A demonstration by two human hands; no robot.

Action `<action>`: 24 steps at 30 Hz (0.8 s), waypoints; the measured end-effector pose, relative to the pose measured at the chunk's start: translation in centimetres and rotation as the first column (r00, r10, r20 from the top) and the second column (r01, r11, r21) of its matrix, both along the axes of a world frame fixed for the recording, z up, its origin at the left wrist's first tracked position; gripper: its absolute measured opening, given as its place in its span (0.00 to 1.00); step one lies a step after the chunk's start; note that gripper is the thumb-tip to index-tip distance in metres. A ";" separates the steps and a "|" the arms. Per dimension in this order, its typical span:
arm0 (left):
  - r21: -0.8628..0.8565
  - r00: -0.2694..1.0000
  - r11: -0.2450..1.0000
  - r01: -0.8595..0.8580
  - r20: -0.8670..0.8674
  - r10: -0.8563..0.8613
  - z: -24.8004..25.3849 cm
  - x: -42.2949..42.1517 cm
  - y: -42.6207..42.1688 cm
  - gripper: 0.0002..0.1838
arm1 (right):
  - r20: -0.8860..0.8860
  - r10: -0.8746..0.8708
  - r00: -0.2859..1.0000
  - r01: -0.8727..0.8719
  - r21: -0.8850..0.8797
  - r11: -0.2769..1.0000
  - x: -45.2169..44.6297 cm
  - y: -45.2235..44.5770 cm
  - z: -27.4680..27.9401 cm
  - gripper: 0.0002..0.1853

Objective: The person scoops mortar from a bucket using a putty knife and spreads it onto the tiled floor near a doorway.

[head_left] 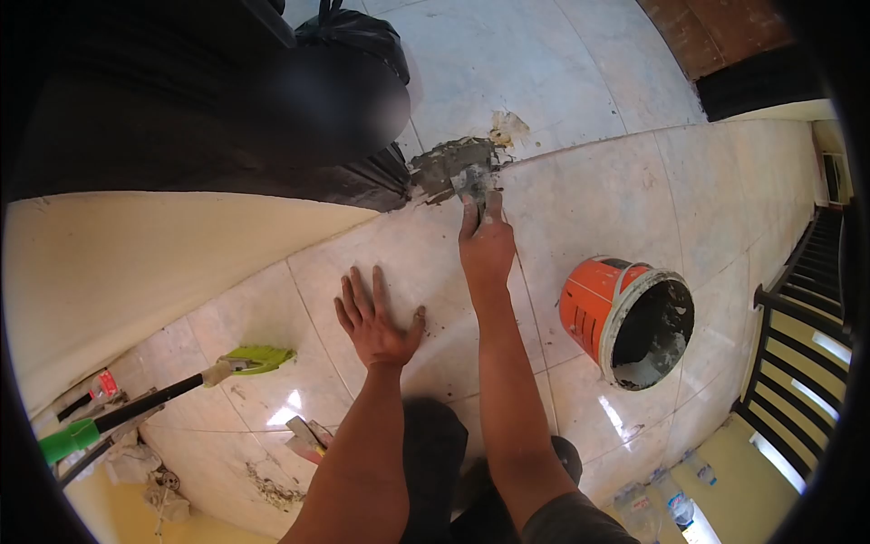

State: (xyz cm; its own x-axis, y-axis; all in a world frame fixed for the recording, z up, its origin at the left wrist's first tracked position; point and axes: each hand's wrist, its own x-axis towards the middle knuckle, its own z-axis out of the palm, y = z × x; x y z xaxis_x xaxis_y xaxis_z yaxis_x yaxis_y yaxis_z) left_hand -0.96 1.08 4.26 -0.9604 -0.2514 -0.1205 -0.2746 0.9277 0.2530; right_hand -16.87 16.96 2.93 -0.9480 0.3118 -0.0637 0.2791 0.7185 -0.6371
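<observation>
At 12 o'clock, the right grip (488, 243) was closed on a scraper (473, 184), blade at the gray mortar patch (439, 166); step judged to be spreading or smoothing. Left grip (375, 334), empty, fingers splayed, rested on the floor (435, 272) toward 7 o'clock. Next stroke seemed to call for even blade pressure. Bucket (589, 304): between 3 and 4 o'clock.

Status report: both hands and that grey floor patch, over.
Right hand gripping scraper at grey patch. Left hand resting on tiles, holding nothing. Black sheeting close by patch's left end; orange bucket off right, clear.
</observation>
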 end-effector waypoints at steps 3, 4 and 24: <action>-0.004 1.000 1.000 0.000 -0.002 0.000 0.0 -0.1 0.0 0.59 | 0.072 -0.016 0.997 0.010 0.080 0.997 0.0 0.2 0.2 0.20; -0.005 1.000 1.000 -0.003 -0.001 0.003 -0.1 0.0 0.0 0.59 | 0.132 -0.050 0.990 0.040 0.082 0.996 0.0 0.3 0.7 0.20; -0.001 0.999 1.000 -0.015 0.033 0.015 -0.1 -0.1 0.0 0.60 | -0.003 -0.074 0.997 0.074 -0.054 0.996 0.1 -4.5 0.1 0.23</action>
